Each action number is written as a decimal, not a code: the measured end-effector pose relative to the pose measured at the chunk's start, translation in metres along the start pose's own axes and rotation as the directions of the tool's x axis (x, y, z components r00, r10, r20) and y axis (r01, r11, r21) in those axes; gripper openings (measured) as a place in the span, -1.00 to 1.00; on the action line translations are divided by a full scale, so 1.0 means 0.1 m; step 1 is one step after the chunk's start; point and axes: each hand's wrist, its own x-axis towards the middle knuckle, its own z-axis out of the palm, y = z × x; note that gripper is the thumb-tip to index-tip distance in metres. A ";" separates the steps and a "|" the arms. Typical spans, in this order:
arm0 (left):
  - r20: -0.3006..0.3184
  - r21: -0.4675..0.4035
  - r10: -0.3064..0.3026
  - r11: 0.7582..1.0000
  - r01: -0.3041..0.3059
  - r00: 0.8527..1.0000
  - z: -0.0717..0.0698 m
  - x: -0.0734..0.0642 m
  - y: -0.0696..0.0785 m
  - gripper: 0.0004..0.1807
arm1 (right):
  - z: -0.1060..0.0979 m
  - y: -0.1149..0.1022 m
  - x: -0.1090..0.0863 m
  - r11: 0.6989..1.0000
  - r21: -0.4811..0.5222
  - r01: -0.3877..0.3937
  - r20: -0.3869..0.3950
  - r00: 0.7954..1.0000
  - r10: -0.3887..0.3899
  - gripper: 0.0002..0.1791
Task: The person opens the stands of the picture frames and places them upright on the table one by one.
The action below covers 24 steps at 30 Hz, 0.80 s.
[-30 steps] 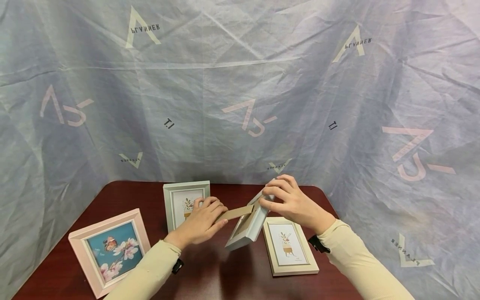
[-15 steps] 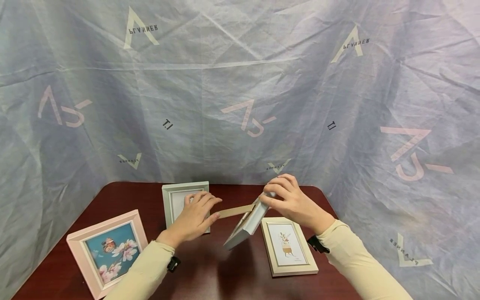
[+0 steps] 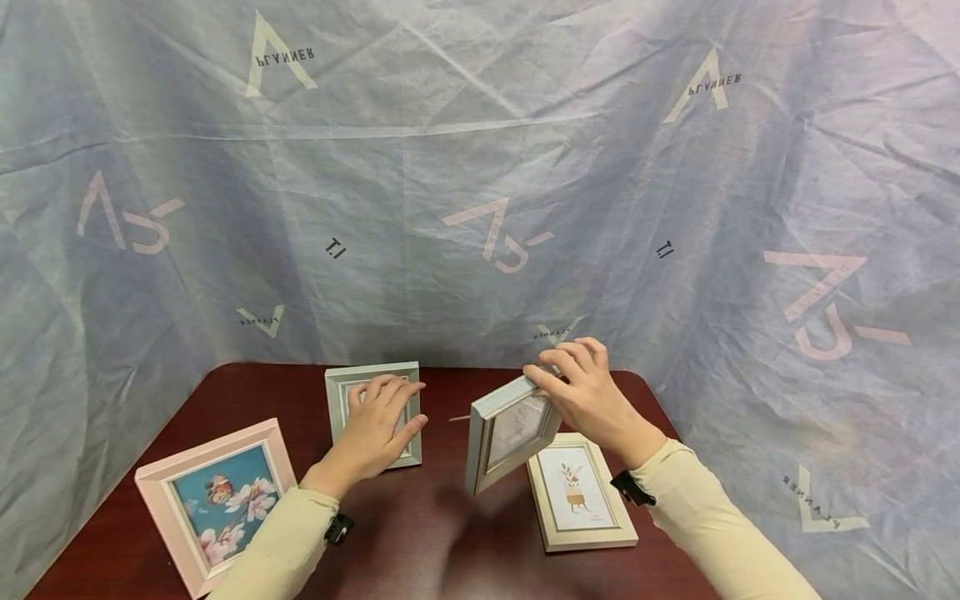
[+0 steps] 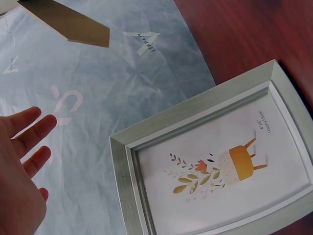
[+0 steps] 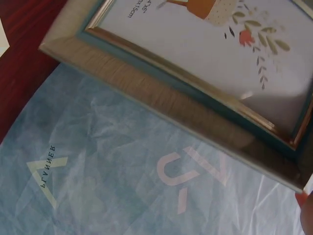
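My right hand (image 3: 588, 400) grips a pale blue picture frame (image 3: 507, 396) by its upper corner and holds it tilted above the table. Its plant picture partly faces me, and a thin edge of its brown backing stand (image 3: 459, 418) sticks out behind. In the right wrist view the held frame (image 5: 146, 93) fills the top, with only a fingertip (image 5: 307, 215) showing at the edge. My left hand (image 3: 375, 429) holds nothing, fingers spread, in front of a grey-green picture frame (image 3: 335, 408) that stands upright and is partly covered. The left wrist view shows that frame's plant picture (image 4: 215, 171) fully.
A pink picture frame (image 3: 161, 508) with a blossom picture stands tilted at the left. At the right a cream picture frame (image 3: 592, 540) leans back on the dark red table (image 3: 397, 533). A grey printed cloth (image 3: 420, 183) hangs behind the table.
My left hand has let go of the brown stand and drawn back left. My right hand has turned the blue frame, so its front now shows instead of its back.
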 end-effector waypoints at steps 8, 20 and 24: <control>-0.047 -0.006 -0.006 1.000 0.006 0.999 0.00 -0.02 0.03 -0.35 | 0.07 -0.03 0.00 0.995 -0.022 -0.095 -0.052 0.994 0.094 -0.64; -0.100 0.009 -0.030 0.999 0.031 0.995 0.05 -0.08 0.06 -0.27 | 0.14 -0.08 0.00 0.978 -0.125 -0.166 -0.053 0.986 0.161 -0.68; -0.113 0.014 -0.033 0.999 0.035 0.993 0.06 -0.09 0.06 -0.24 | 0.16 -0.08 -0.01 0.976 -0.135 -0.170 -0.065 0.985 0.163 -0.68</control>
